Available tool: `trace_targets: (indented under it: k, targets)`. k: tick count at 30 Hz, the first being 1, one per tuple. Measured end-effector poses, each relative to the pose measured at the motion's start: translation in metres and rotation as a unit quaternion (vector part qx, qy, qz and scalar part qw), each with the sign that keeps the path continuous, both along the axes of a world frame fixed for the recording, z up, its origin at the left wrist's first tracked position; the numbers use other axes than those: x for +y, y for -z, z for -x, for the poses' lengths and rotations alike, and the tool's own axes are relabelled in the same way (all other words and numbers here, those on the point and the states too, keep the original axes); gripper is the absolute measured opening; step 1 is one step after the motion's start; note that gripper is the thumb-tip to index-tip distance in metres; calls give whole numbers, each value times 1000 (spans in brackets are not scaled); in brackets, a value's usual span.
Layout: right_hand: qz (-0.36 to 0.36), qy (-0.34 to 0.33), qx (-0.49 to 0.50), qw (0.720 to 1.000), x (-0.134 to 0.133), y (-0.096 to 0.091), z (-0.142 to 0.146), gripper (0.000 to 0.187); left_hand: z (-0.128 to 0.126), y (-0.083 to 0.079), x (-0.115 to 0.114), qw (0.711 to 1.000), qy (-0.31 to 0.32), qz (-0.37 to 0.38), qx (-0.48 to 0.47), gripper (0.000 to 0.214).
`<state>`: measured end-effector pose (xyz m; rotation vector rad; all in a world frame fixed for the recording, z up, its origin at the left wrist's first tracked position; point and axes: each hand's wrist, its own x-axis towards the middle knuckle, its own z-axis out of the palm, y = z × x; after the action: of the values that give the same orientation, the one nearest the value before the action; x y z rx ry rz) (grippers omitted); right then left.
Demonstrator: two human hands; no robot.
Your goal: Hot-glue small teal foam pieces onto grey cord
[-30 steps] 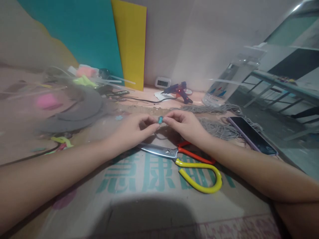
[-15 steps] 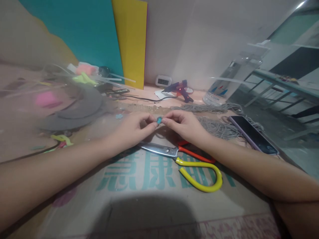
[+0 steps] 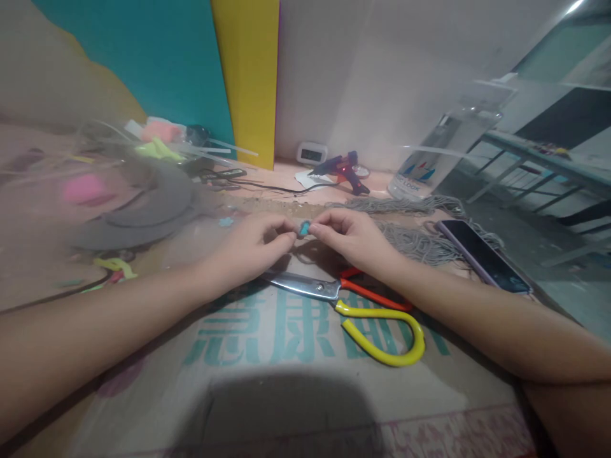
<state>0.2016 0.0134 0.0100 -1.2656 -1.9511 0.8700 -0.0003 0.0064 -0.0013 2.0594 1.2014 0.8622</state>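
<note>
A small teal piece (image 3: 304,228) is between my fingertips, too small to name more closely; a greyish edge shows around it. My left hand (image 3: 265,240) pinches it from the left side, thumb and forefinger closed. From the other side my right hand (image 3: 351,236) grips it between thumb and forefinger. Below my hands lie scissors (image 3: 322,288) with one red and one yellow handle, the blade tips hidden under my left hand. Grey cord (image 3: 415,245) is bundled just right of my right hand.
A phone (image 3: 484,256) lies at the right on the cardboard (image 3: 286,394). Behind are a glue gun (image 3: 341,168), a small digital clock (image 3: 312,153) and a clear bottle (image 3: 429,152). Grey discs (image 3: 138,222) and a pink lump (image 3: 86,189) lie at the left. Teal and yellow boards (image 3: 251,83) stand upright.
My left thumb and fingers have shifted slightly left, so more of the teal piece shows. The right hand keeps its pinch. The view has moved a little.
</note>
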Motion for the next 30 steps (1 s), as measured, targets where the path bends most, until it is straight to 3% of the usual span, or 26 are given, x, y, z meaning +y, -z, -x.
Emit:
trace_targets:
  k: [16,22,30]
  targets:
    - [8,-28,29,999,-3,-3,1,30,0,-3,-3,1000,-8,-27,15,27]
    - [-62,-13,-31,998,0,1,-1,20,1,-3,-3,1000,-28,-1,6,25]
    - [-76,-12,-45,996,-1,-1,0,22,0,-3,-3,1000,-11,3,11,26]
